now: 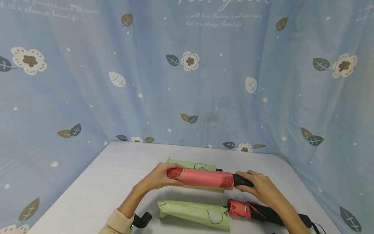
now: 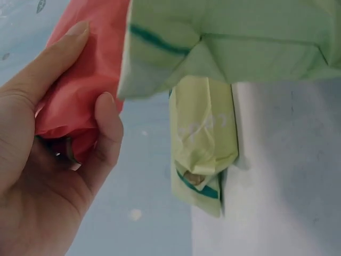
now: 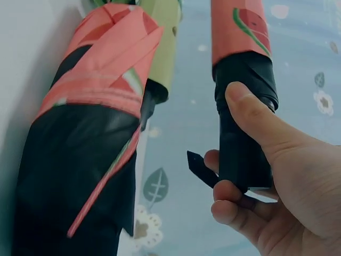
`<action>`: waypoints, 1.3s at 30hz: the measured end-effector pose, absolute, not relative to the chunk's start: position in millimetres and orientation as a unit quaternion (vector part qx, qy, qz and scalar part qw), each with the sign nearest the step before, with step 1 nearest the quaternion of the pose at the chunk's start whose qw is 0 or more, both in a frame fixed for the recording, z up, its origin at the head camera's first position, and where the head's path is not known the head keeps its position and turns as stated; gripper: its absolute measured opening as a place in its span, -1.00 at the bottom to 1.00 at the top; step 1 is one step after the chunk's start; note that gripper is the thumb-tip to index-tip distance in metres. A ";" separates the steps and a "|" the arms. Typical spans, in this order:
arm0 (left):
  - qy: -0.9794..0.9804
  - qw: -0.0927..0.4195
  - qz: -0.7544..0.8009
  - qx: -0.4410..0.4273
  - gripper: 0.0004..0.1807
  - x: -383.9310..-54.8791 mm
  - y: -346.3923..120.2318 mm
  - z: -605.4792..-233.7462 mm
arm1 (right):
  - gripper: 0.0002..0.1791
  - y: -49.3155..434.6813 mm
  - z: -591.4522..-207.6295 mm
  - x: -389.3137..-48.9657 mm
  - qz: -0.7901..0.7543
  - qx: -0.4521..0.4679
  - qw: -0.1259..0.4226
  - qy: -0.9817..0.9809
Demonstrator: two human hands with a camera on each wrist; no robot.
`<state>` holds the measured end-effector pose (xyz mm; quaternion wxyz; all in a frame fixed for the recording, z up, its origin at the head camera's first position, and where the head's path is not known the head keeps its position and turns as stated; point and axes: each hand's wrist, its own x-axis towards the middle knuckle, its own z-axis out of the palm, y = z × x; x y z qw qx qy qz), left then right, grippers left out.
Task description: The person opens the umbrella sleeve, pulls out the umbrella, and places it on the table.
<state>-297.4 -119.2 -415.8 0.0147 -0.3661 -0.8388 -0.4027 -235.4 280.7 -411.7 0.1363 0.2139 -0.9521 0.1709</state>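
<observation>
A folded umbrella in a red sleeve (image 1: 204, 177) is held level above the white table (image 1: 96, 188) by both hands. My left hand (image 1: 172, 177) grips its left end, with fingers and thumb wrapped round the red sleeve (image 2: 80, 80). My right hand (image 1: 242, 187) grips the black handle (image 1: 242, 180) at its right end; in the right wrist view the thumb lies on the black handle (image 3: 242, 133), below the red sleeve (image 3: 240, 26).
A green-sleeved umbrella (image 1: 191, 164) lies behind the held one and another (image 1: 194, 213) in front. A loosely wrapped red-and-black umbrella (image 1: 263, 213) lies front right. A black handle (image 1: 143, 220) sits by my left wrist. Blue flowered curtains (image 1: 87, 81) enclose the table.
</observation>
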 end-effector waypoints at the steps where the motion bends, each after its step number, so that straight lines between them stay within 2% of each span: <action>1: -0.839 0.011 -0.404 -0.365 -0.46 -297.3 -120.3 -415.3 | -0.42 282.6 -411.8 -234.4 0.168 0.213 0.142 -0.952; 10: -0.836 -0.014 -0.411 -0.363 -0.36 -294.6 -127.8 -413.8 | -0.44 292.5 -415.5 -228.6 0.129 0.203 0.185 -0.953; 19: -0.825 -0.016 -0.418 -0.381 -0.41 -294.6 -132.8 -415.7 | -0.42 301.4 -418.2 -228.1 0.121 0.190 0.168 -0.960; 39: -0.832 -0.032 -0.410 -0.373 -0.49 -294.1 -144.0 -421.0 | -0.45 324.1 -419.5 -218.6 0.116 0.184 0.168 -0.961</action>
